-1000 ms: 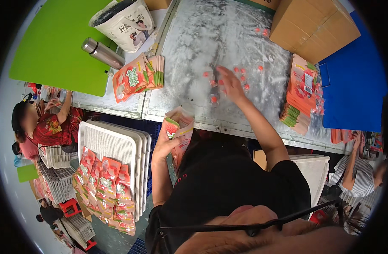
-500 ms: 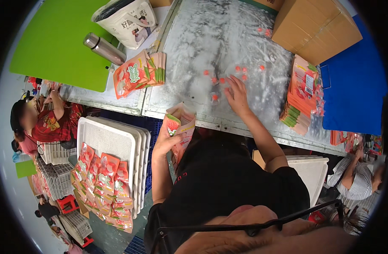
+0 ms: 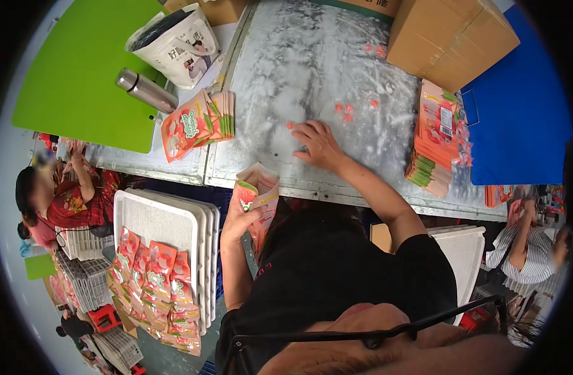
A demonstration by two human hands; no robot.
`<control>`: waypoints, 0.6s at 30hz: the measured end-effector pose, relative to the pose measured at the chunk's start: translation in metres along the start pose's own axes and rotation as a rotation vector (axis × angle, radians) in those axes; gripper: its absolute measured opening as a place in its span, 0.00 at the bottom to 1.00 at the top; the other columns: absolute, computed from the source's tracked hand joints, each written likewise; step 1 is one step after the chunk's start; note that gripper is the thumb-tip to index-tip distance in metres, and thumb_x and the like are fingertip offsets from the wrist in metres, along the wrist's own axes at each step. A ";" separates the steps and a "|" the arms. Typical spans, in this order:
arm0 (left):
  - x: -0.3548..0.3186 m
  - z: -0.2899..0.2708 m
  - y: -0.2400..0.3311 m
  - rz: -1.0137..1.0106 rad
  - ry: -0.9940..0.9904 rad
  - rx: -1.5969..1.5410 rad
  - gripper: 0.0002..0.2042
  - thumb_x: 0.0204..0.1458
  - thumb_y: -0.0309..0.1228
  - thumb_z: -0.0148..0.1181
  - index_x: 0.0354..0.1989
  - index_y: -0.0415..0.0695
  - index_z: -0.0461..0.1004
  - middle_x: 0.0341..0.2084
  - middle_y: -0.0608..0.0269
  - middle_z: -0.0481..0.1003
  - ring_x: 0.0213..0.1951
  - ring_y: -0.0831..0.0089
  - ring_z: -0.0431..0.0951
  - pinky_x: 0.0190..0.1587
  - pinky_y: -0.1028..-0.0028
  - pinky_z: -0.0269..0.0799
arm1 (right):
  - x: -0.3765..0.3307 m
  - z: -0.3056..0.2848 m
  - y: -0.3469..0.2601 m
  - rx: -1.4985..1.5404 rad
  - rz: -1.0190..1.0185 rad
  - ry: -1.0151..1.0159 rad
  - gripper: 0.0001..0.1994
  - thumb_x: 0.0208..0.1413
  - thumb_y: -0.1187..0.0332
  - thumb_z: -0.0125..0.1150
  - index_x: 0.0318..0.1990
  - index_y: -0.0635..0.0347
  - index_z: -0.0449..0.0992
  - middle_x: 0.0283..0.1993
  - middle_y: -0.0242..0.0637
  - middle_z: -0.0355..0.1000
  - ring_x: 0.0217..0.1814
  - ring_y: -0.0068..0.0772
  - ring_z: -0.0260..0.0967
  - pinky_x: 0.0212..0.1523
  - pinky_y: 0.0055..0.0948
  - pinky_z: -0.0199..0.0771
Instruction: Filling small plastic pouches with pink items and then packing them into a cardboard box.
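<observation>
My left hand (image 3: 238, 224) is closed around an opened pink pouch (image 3: 261, 190) with a watermelon picture, its mouth facing up beside the table's front edge. On the grey metal table, my right hand (image 3: 319, 145) lies palm down with its fingers stretched out and its thumb apart. A small red wrapped candy (image 3: 290, 125) shows at the fingertips; whatever is beneath the palm is hidden. Beyond the hand lie several more red candies (image 3: 344, 109), with another small group (image 3: 375, 49) near the cardboard box.
Stacked flat pouches (image 3: 196, 125) lie left, and another stack (image 3: 433, 134) right. A steel flask (image 3: 146, 90) and white bag (image 3: 177, 50) stand on the left. A cardboard box (image 3: 452, 40) stands back right. Filled pouches (image 3: 158, 269) lie on white trays (image 3: 158, 209). Other people work on both sides.
My right hand has moved left and nearer over the candies, lowering onto the table; several that lay there are now covered. My left hand still holds the pouch. The view has shifted slightly.
</observation>
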State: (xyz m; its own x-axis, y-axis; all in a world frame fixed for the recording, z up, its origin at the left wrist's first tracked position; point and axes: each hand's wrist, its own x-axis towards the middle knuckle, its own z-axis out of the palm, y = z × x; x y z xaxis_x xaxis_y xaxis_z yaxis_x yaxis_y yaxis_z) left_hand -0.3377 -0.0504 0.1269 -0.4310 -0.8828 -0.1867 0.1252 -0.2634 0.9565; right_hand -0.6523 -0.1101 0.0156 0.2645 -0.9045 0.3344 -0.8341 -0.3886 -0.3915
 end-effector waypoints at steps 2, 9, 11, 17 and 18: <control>0.005 0.007 0.008 -0.013 -0.025 0.017 0.43 0.38 0.17 0.63 0.71 0.40 0.60 0.58 0.63 0.70 0.62 0.71 0.67 0.67 0.70 0.59 | -0.003 -0.001 0.002 0.074 -0.017 -0.014 0.34 0.47 0.48 0.74 0.61 0.56 0.75 0.73 0.32 0.62 0.74 0.59 0.55 0.67 0.63 0.56; 0.011 0.007 0.001 0.010 -0.058 0.060 0.42 0.39 0.17 0.63 0.70 0.41 0.61 0.58 0.63 0.70 0.62 0.72 0.69 0.66 0.69 0.61 | 0.012 -0.029 -0.024 -0.123 -0.094 0.090 0.33 0.48 0.52 0.74 0.60 0.55 0.76 0.69 0.36 0.64 0.71 0.48 0.59 0.66 0.55 0.60; 0.013 0.007 0.000 0.002 -0.061 0.058 0.42 0.39 0.16 0.62 0.70 0.41 0.61 0.58 0.62 0.70 0.62 0.71 0.69 0.66 0.69 0.62 | 0.010 -0.020 -0.017 -0.093 -0.147 0.064 0.30 0.48 0.53 0.74 0.58 0.55 0.76 0.66 0.37 0.65 0.70 0.46 0.59 0.65 0.56 0.61; 0.015 0.008 -0.001 0.076 -0.042 0.201 0.41 0.40 0.16 0.62 0.70 0.40 0.61 0.57 0.60 0.71 0.59 0.70 0.71 0.64 0.69 0.65 | -0.004 0.006 0.008 0.050 -0.126 0.055 0.16 0.51 0.62 0.71 0.46 0.55 0.79 0.49 0.36 0.73 0.49 0.47 0.73 0.48 0.44 0.76; 0.017 0.013 0.001 0.081 -0.030 0.231 0.41 0.40 0.16 0.62 0.71 0.40 0.60 0.57 0.59 0.71 0.59 0.70 0.71 0.63 0.69 0.66 | -0.006 0.009 0.010 0.085 -0.110 0.130 0.14 0.51 0.63 0.71 0.44 0.56 0.79 0.45 0.36 0.74 0.44 0.44 0.73 0.43 0.40 0.76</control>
State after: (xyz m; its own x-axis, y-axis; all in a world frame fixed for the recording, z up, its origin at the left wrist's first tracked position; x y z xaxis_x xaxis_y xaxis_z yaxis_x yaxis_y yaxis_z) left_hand -0.3563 -0.0611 0.1271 -0.4543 -0.8848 -0.1036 -0.0458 -0.0929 0.9946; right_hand -0.6573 -0.1101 0.0017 0.2825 -0.8277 0.4850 -0.7584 -0.5023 -0.4154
